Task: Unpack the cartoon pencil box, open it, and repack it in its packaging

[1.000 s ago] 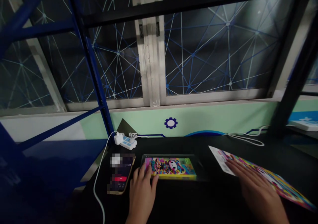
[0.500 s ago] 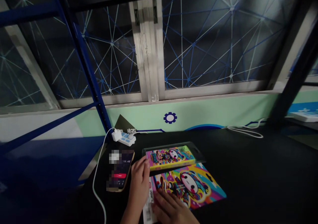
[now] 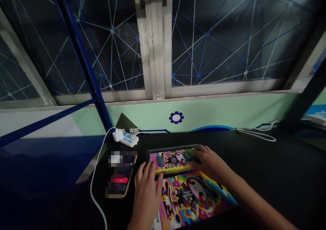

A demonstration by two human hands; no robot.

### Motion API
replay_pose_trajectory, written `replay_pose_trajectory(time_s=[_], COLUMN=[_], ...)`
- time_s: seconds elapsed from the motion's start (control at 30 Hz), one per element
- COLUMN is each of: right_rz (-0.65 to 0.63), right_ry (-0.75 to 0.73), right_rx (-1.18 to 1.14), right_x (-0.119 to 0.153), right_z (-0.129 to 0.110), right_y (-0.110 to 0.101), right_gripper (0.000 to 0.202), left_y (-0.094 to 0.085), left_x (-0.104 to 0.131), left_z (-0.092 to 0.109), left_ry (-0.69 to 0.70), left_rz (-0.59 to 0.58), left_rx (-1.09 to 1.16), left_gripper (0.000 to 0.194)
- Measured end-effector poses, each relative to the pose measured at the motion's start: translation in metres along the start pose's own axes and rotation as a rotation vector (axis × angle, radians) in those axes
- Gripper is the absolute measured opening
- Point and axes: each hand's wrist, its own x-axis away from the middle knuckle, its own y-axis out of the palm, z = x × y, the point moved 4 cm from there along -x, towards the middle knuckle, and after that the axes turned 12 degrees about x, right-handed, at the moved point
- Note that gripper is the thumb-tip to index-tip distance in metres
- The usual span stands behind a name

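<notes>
A colourful cartoon box [image 3: 170, 160] with a yellow side lies in a clear plastic tray [image 3: 148, 154] on the black table. In front of it is a flat printed sheet [image 3: 188, 199] with the same cartoon figure. At the box's left end, my left hand [image 3: 148, 186] rests with fingers apart, its thumb by the sheet's upper left edge. My right hand [image 3: 207, 160] reaches over the sheet's upper right part and touches the box's right end, fingers spread.
Left of my left hand lies a phone [image 3: 124, 175], partly pixelated. Behind it sits a white power strip [image 3: 128, 139] with a white cable [image 3: 94, 189] running forward. Another cable [image 3: 257, 135] lies along the wall at the back right.
My right hand has moved from the sheet up and right to the box's right end. My left hand's fingers have spread at the left end. The view has tilted slightly.
</notes>
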Motion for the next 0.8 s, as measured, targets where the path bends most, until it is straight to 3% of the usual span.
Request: replay_pose_trajectory(time_s=[0.2, 0.33, 0.63, 0.8], right_rz=[-0.148, -0.169, -0.005, 0.098], right_ry=[-0.065, -0.083, -0.089, -0.155], right_rx=[-0.062, -0.097, -0.151, -0.184], right_x=[-0.026, -0.037, -0.033, -0.025], right_z=[0.007, 0.012, 0.011, -0.002], right_y=[0.007, 0.008, 0.012, -0.004], right_gripper=[0.055, 0.068, 0.073, 0.051], left_y=[-0.003, -0.002, 0.0, -0.006], left_x=[0.0, -0.002, -0.003, -0.002], left_z=[-0.004, -0.004, -0.009, -0.017], left_ry=[-0.016, -0.027, -0.13, -0.166], left_rz=[-0.017, 0.012, 0.063, 0.162], left_rx=[0.051, 0.098, 0.201, 0.257], left_gripper=[0.045, 0.046, 0.052, 0.052])
